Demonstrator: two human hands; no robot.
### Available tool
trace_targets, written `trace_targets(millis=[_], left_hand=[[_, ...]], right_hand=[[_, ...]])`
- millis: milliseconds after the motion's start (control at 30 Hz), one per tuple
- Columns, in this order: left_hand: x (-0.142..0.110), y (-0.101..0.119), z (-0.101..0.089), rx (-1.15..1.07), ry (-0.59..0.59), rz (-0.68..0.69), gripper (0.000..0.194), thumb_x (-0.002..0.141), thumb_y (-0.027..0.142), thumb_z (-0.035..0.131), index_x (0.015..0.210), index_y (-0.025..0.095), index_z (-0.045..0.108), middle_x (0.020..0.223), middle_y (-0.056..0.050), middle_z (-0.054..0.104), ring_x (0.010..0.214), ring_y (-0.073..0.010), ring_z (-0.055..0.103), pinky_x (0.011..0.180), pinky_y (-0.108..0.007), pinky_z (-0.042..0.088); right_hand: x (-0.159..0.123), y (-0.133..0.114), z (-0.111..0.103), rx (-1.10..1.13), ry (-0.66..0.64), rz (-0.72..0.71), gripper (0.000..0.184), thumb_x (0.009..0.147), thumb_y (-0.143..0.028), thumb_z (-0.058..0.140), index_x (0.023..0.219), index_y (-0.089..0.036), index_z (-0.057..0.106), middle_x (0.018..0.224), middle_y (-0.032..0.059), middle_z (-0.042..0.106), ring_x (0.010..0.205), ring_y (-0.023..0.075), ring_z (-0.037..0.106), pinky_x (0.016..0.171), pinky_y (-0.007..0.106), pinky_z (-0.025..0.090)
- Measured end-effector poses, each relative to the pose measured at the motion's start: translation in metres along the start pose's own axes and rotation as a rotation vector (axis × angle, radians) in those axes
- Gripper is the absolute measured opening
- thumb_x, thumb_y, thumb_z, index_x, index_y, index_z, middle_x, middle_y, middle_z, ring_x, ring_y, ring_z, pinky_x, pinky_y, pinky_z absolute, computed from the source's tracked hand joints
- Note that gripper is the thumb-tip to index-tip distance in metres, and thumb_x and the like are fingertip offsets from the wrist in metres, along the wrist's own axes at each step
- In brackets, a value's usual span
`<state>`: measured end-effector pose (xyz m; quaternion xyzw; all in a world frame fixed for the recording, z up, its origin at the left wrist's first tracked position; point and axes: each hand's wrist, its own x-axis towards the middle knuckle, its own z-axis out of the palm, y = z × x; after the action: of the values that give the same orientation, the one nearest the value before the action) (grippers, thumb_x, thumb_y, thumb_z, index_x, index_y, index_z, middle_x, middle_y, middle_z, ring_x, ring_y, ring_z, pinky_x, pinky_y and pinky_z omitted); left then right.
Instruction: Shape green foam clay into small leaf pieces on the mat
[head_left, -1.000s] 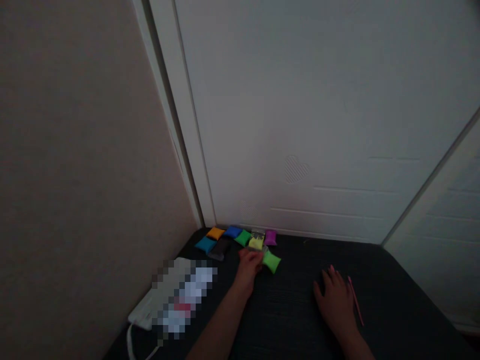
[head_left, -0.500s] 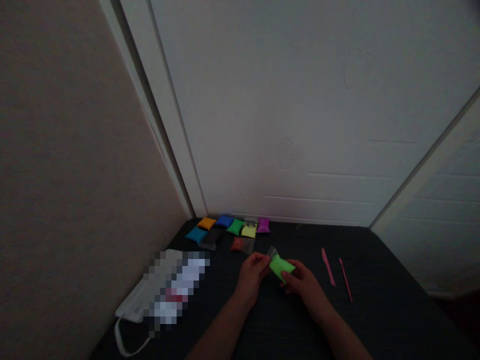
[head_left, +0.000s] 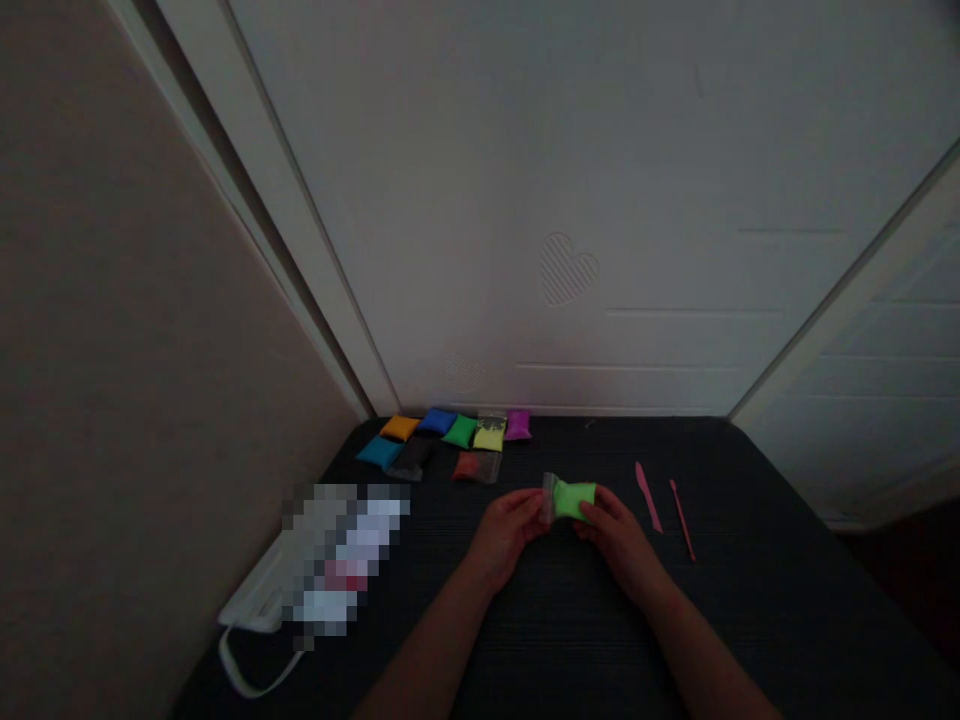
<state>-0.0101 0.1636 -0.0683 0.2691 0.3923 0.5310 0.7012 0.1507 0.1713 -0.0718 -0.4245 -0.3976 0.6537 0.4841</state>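
A small clear bag of bright green modelling clay (head_left: 574, 500) is held between my two hands above the dark table. My right hand (head_left: 616, 540) grips its filled right end, thumb on the front and fingers behind. At the clear, unfilled end on the left, my left hand (head_left: 510, 532) pinches the bag's edge with closed fingers. Just beyond my left hand lies a packet of red clay (head_left: 468, 466), part of its bag flat and see-through. To the right of my right hand rest a pink plastic knife (head_left: 648, 497) and a thin pink modelling stick (head_left: 682, 522).
Along the back of the table (head_left: 570, 640) lie more clay packets: orange (head_left: 400, 428), blue (head_left: 436, 420), teal (head_left: 380, 452), black (head_left: 412, 455), green (head_left: 461, 431), yellow (head_left: 490, 432) and purple (head_left: 518, 425). A white strapped item (head_left: 251, 603), partly pixelated, sits at left. A white panel (head_left: 660, 200) rises behind.
The green clay bag has turned from slanted to nearly level, its clear end now pointing left. Both hands still hold it. The whole view has shifted slightly.
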Motion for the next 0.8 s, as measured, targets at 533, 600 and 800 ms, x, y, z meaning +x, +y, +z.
trace_targets(millis=[533, 600, 800], left_hand=[[0.0002, -0.0030, -0.0031, -0.031, -0.055, -0.005, 0.022, 0.068, 0.024, 0.063, 0.086, 0.010, 0.063, 0.078, -0.007, 0.064, 0.067, -0.0130, 0.058, 0.063, -0.027, 0.044], [-0.0001, -0.0026, -0.0026, -0.031, -0.050, -0.005, 0.022, 0.068, 0.026, 0.063, 0.084, 0.010, 0.063, 0.076, -0.006, 0.064, 0.066, -0.0129, 0.058, 0.062, -0.027, 0.044], [-0.0003, -0.0014, -0.0016, 0.011, -0.021, -0.014, 0.023, 0.066, 0.028, 0.065, 0.081, 0.010, 0.064, 0.073, -0.005, 0.064, 0.064, -0.0131, 0.058, 0.062, -0.027, 0.043]], right_hand=[[-0.0008, 0.0044, -0.0013, 0.092, -0.026, 0.020, 0.023, 0.071, -0.029, 0.059, 0.093, -0.020, 0.056, 0.086, 0.0010, 0.057, 0.066, 0.0106, 0.052, 0.062, 0.025, 0.043], [-0.0017, 0.0038, -0.0010, 0.072, -0.024, 0.005, 0.023, 0.071, -0.029, 0.059, 0.092, -0.020, 0.057, 0.086, 0.0007, 0.057, 0.066, 0.0105, 0.052, 0.063, 0.025, 0.042], [-0.0037, 0.0012, -0.0007, -0.025, -0.007, -0.047, 0.025, 0.071, -0.031, 0.058, 0.093, -0.019, 0.058, 0.086, 0.0018, 0.058, 0.066, 0.0116, 0.051, 0.063, 0.026, 0.041]])
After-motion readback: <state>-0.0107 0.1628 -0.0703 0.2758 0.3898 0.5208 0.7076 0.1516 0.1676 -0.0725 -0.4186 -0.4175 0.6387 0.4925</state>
